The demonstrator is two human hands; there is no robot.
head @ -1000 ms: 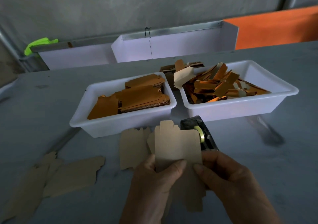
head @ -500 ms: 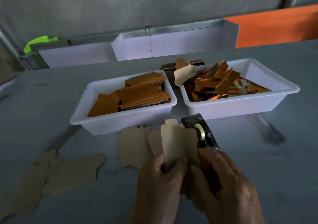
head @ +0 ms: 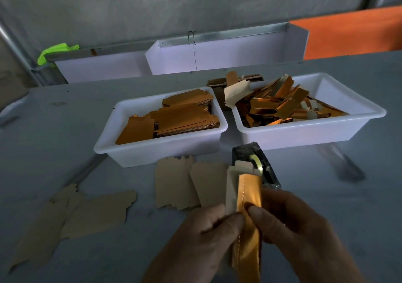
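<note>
Head cam: left hand (head: 203, 237) & right hand (head: 298, 228) both pinch folded gold card carton (head: 247, 198) upright over desk (head: 326, 195), just before tape dispenser (head: 258, 165).

Folded gold-faced card blank (head: 248, 195), upright, mid-air

Left tub (head: 152, 154) holds stacked blanks (head: 185, 117); right tub (head: 304, 134), loose strips (head: 280, 104); tape dispenser (head: 250, 152) in front.

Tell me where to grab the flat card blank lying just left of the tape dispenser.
I'd pinch the near edge, coming in low from the near side. The blank lies flat on the table, so only an edge can be lifted; its left edge overlaps another blank, and the folded card held in the left hand and right hand screens its right.
</note>
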